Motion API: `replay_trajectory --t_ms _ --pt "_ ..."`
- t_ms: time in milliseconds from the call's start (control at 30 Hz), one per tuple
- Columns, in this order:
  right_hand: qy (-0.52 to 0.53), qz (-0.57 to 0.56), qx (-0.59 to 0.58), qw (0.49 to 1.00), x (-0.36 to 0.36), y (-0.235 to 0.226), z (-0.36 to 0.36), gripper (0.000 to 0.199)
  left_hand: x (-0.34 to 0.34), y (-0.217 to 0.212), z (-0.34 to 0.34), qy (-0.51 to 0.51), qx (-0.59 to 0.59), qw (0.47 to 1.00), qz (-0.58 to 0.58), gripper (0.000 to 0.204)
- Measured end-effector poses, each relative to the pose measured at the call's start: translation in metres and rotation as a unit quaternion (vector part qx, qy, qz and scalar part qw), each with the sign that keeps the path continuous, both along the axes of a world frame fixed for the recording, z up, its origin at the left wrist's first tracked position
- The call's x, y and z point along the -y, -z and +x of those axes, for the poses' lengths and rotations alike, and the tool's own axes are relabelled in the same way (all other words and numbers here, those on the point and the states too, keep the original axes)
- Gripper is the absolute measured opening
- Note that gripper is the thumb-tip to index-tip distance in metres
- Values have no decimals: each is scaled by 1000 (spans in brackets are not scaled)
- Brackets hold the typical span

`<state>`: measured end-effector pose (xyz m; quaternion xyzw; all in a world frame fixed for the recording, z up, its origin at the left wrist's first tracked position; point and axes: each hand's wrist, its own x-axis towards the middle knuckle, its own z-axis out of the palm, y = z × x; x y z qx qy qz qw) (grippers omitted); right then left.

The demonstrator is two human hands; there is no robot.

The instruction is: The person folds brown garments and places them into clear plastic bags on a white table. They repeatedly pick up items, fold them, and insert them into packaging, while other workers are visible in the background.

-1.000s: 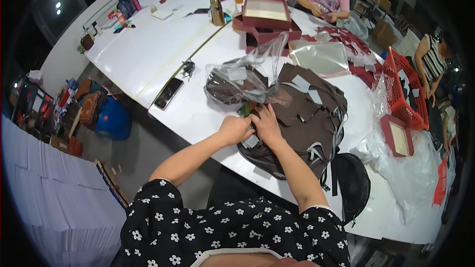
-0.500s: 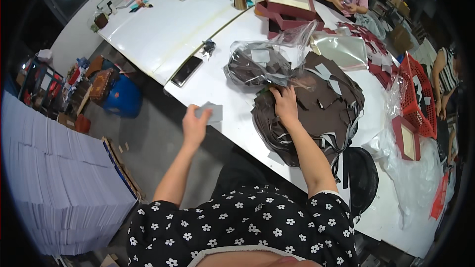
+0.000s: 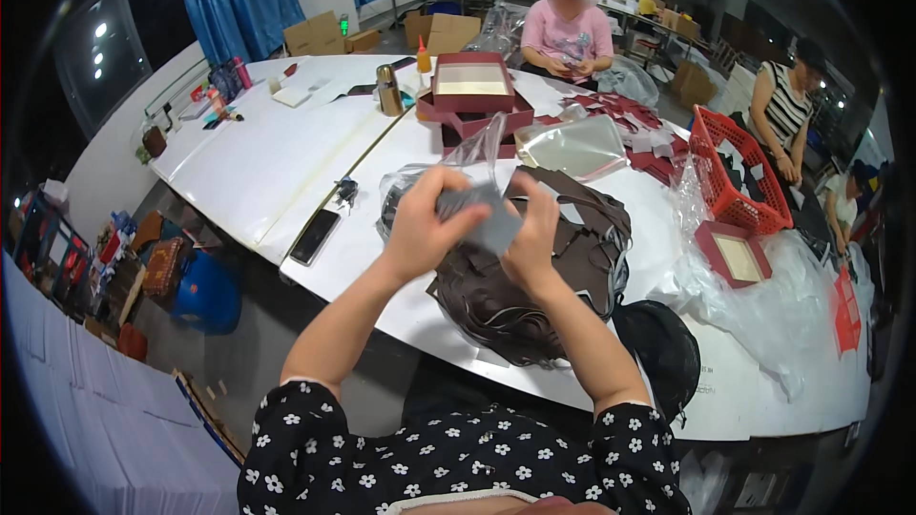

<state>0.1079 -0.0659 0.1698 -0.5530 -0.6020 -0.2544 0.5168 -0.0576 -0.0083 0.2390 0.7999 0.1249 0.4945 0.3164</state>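
Long white worktable [image 3: 286,157], bearing a heap of dark brown cut leather pieces [image 3: 534,296] at its near edge. Raised above the heap: left hand [image 3: 425,219] and right hand [image 3: 530,243], both closed, fingers and thumbs pinching opposite sides of one small flat grey piece [image 3: 491,219]. Black phone [image 3: 314,236] lies well left.

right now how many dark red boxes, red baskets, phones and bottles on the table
dark red boxes: 3, a stack of two and one open tray
red baskets: 1
phones: 1
bottles: 2, a metal flask and a small orange-capped one
total: 7
Both hands hold a grey piece.
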Motion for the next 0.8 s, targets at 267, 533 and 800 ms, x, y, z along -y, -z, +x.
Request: replay_trajectory --t_ms 267,533,800 --pt "-81 -168 -279 942 -65 53 81 45 -72 2 82 -48 -117 984 124 33" --pt "-218 -121 -438 864 -62 37 47 40 -157 90 105 -170 -424 801 386 24" --pt "-188 -123 -253 941 -47 43 61 41 -117 27 94 -151 -514 769 348 28"
